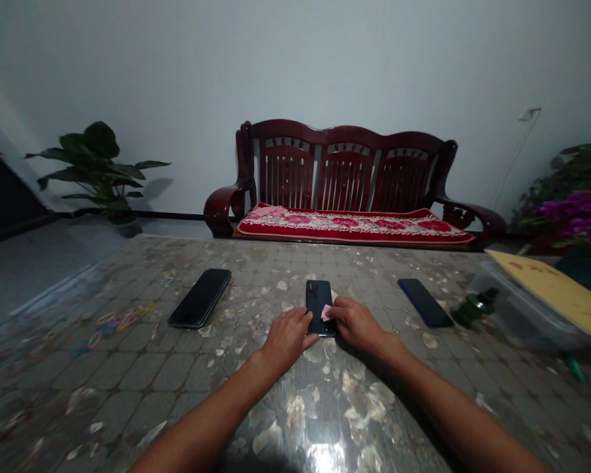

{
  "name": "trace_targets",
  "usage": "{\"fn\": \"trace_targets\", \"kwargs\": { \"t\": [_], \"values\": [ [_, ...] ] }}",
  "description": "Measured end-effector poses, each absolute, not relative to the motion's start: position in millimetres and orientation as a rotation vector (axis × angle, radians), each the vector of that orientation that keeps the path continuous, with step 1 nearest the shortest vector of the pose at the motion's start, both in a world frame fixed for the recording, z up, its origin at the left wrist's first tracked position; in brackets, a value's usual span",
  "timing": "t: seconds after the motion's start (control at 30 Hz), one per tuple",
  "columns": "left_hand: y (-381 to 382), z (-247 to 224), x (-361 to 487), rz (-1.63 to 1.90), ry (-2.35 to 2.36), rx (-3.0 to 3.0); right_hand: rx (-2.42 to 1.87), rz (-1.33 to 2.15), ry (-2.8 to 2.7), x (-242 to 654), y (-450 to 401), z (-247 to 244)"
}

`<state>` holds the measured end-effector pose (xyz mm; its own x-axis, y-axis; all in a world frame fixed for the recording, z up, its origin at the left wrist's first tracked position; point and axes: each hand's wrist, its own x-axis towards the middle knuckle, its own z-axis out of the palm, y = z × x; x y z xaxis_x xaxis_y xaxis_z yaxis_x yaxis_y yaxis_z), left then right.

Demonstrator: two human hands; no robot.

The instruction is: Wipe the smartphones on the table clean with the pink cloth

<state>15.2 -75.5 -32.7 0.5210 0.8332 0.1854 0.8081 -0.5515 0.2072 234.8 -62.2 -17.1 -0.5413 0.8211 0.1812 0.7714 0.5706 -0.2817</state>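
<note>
A dark smartphone (317, 295) lies on the table in front of me with its camera side up. My left hand (286, 334) steadies it, fingers at its left edge and thumb by its lower end. Pinched in my right hand (357, 322) is a small pink piece (326, 313), paper or cloth, which rests against the phone's back near its right edge. Another smartphone (201, 299), larger and black, lies off to the left. To the right lies a third smartphone (424, 303) with a blue edge.
Several coloured rubber bands (123, 318) lie at the left on the patterned tablecloth (256, 407). A green bottle (474, 307) stands beside a clear plastic box (517, 315) with a yellow sheet (556, 289) on top. Beyond the table is a wooden bench (349, 171); a potted plant (101, 171) stands left.
</note>
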Motion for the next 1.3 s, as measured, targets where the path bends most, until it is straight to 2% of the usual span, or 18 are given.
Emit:
{"fn": "trace_targets", "kwargs": {
  "t": [0.27, 0.73, 1.0, 1.3],
  "values": [
    [-76.3, -30.2, 16.2, 0.354, 1.471, 2.644, -1.506, 0.228, -2.421, 238.0, -59.8, -10.6],
    [-76.2, -27.7, 16.5, 0.359, 1.472, 2.618, -1.056, 0.074, -2.514, 259.7, -77.7, -27.8],
    [-77.3, -23.8, 16.4, 0.338, 1.464, 2.622, -1.078, -0.02, -2.482, 257.7, -67.0, -32.7],
    [-75.9, -28.0, 15.4, 0.371, 1.454, 2.647, -1.014, -0.039, -2.568, 256.5, -93.5, -28.9]
  ]
}}
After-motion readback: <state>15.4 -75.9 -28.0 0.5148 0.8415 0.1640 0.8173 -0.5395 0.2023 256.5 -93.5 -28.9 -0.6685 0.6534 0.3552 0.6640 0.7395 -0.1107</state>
